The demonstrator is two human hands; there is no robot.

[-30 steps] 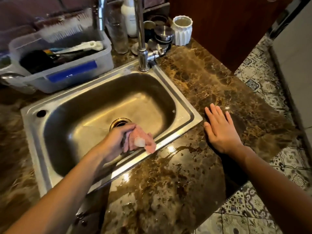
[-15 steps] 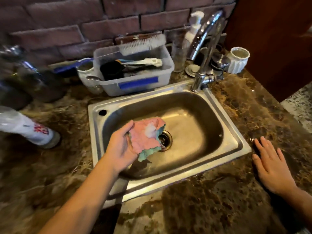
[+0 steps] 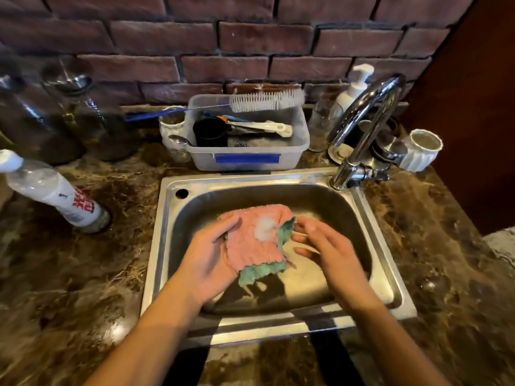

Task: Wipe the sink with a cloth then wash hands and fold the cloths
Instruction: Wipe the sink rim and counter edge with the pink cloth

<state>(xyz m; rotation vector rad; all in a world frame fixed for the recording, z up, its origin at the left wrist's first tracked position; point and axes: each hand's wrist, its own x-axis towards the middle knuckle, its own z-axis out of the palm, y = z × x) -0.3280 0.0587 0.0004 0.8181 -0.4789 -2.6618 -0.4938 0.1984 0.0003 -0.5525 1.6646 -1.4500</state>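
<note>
Head view: we hold a pink terry cloth with a green underside over the basin of the rectangular stainless-steel sink. Our left hand lies palm up beneath the cloth's left part, with the thumb laid across its upper left corner, so the cloth is clamped between thumb and palm. A small patch of white foam sits on the pink face near the right edge. Our right hand is at the cloth's right edge, fingers loosely curled toward the green hem; the hand is blurred, and we cannot tell whether the fingertips actually pinch the fabric.

The sink is set into a dark brown marbled stone countertop. A curved chrome faucet rises from the far right corner of the sink rim. Behind the sink stands a translucent plastic tub with a blue label, and a white bristle brush with a blue handle rests across its rim. A white plastic bottle with red print stands to the left, well apart from the sink. A white ribbed ceramic cup stands just right of the faucet base.
</note>
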